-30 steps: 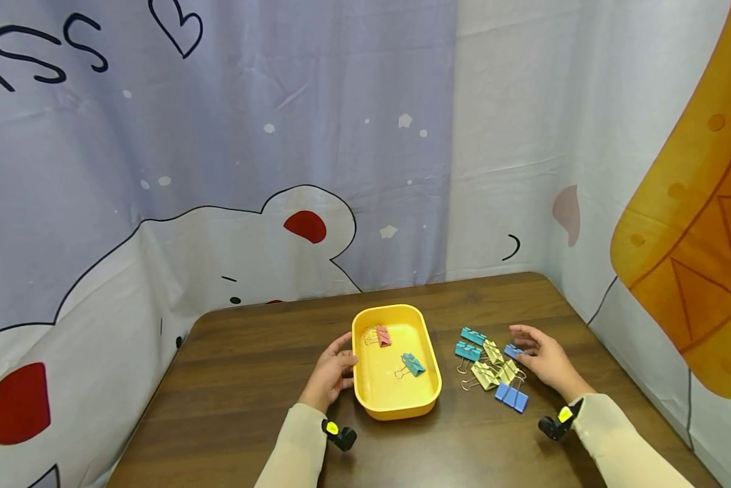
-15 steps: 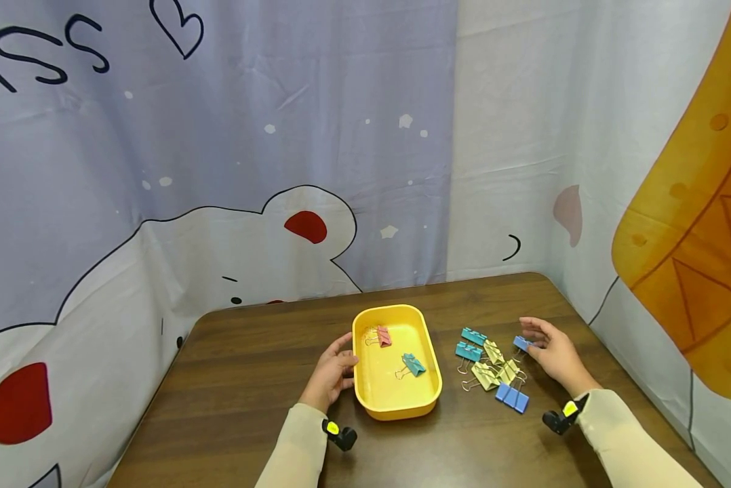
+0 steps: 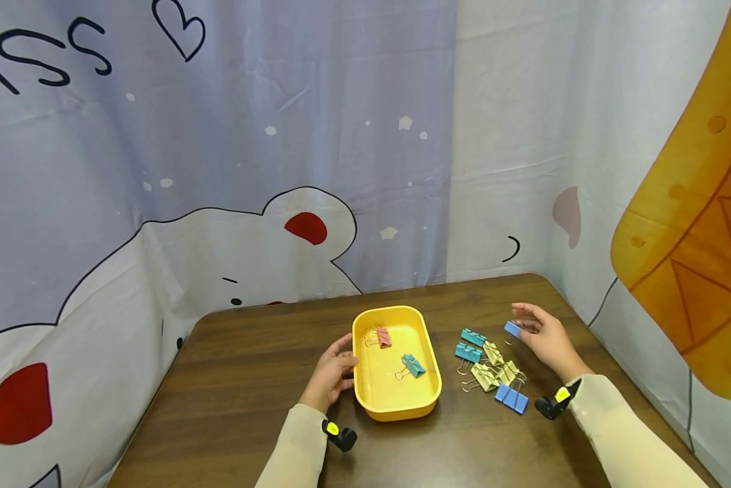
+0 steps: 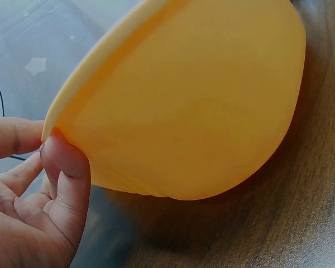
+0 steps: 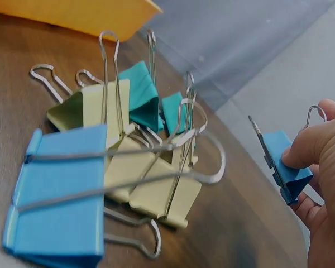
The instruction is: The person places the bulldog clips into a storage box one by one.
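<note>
My left hand (image 3: 331, 373) holds the left rim of a yellow plastic tray (image 3: 397, 404), thumb and fingers on either side of the edge in the left wrist view. Inside the tray lie a pink binder clip (image 3: 383, 337) and a teal binder clip (image 3: 413, 365). A blue binder clip (image 5: 287, 162) is pinched between thumb and fingers of my right hand (image 3: 547, 341), raised off the table. Left of and below that hand sits a pile: yellow binder clips (image 3: 485, 375), teal binder clips (image 3: 468, 352) and another blue binder clip (image 3: 512, 398).
The brown wooden table (image 3: 249, 393) carries everything. Behind and to the right hangs a printed curtain (image 3: 341, 135), close to the table's far and right edges. Each wrist bears a small black camera (image 3: 339, 435).
My right hand first slid the blue clip away from the pile to the right, then lifted it and shifted a little back leftward. The left hand and tray stay put.
</note>
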Demonstrator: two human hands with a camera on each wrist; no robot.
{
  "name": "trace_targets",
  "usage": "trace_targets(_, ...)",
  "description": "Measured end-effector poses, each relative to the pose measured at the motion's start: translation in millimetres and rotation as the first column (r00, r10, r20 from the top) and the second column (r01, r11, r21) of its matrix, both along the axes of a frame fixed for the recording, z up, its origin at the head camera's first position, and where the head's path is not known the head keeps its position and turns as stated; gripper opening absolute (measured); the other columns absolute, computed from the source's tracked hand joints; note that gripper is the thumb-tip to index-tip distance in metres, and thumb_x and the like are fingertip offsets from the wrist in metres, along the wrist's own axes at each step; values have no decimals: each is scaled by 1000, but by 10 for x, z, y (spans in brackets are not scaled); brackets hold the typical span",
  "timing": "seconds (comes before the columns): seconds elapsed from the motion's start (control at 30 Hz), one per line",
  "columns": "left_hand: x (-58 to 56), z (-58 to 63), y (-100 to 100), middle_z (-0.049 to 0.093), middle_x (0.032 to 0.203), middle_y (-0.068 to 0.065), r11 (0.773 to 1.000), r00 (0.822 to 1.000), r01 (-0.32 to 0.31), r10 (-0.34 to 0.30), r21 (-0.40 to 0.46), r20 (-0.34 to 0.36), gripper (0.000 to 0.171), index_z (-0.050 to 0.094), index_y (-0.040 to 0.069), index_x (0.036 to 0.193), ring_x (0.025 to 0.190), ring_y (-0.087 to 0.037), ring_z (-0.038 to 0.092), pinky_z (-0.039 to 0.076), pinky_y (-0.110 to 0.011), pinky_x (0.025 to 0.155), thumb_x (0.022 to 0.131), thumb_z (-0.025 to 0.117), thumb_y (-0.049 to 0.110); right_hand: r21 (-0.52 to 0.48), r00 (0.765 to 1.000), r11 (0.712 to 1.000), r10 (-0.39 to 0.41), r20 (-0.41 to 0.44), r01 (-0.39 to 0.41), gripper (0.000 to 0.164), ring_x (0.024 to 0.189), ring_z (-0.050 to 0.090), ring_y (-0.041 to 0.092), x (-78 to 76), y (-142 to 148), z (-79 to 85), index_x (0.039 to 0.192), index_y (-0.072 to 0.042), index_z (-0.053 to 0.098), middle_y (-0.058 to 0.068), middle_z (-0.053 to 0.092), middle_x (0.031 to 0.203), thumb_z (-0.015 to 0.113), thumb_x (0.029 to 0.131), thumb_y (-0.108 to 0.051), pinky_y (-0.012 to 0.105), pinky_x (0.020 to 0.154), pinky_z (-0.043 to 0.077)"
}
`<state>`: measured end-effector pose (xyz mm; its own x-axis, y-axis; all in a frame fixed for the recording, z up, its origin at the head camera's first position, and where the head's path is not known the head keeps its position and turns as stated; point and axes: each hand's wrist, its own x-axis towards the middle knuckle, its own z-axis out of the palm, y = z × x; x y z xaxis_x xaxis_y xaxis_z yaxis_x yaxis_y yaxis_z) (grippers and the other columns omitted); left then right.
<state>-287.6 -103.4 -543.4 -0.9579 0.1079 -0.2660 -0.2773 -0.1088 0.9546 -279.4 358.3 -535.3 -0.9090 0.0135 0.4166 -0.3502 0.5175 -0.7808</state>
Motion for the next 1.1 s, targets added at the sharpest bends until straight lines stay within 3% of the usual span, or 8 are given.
trace_targets(0.17, 5, 7, -4, 62, 124, -19, 1000, 1000, 1, -1, -3, -1, 64, 42, 11, 162, 81, -19, 61, 64, -37, 70, 101, 59, 0, -28, 1000, 999, 24, -6, -24, 53, 100, 60, -9, -57, -53, 39, 141, 7, 58, 34, 65, 125, 64, 90, 21, 10, 81, 52)
trace_targets(0.43, 7, 19, 1, 62, 125, -19, 1000, 1000, 7, -7, -7, -11, 65, 40, 11, 163, 81, -19, 62, 64, -36, 70, 102, 60, 2, -47, 998, 997, 62, -21, -63, 48, 100, 63, -6, -122, -153, 117, 139, 8, 58, 35, 68, 120, 63, 92, 20, 9, 84, 51)
trace_targets(0.87, 1, 11, -1, 62, 124, -19, 1000, 1000, 0, 0, -4, -11, 63, 44, 11, 161, 80, -19, 62, 63, -35, 67, 101, 59, 0, -62, 996, 994, 91, 13, -90, 50, 108, 70, 30, -268, -384, 350, 142, 7, 57, 33, 68, 124, 61, 93, 19, 16, 84, 54)
trace_targets(0.97, 1, 12, -1, 62, 124, -20, 1000, 1000, 0, -1, -4, -16, 63, 43, 10, 161, 80, -19, 63, 63, -35, 67, 101, 59, 0, -59, 993, 992, 114, 13, -113, 50, 112, 68, 42, -304, -499, 419, 142, 7, 57, 33, 67, 125, 61, 94, 19, 20, 86, 56)
trace_targets(1.1, 5, 14, 4, 62, 125, -20, 1000, 1000, -1, 1, -5, -11, 63, 44, 11, 160, 81, -19, 63, 64, -35, 68, 101, 59, 0, -66, 989, 987, 146, 37, -144, 50, 116, 65, 49, -356, -658, 480, 144, 7, 55, 33, 65, 128, 60, 95, 18, 19, 89, 54)
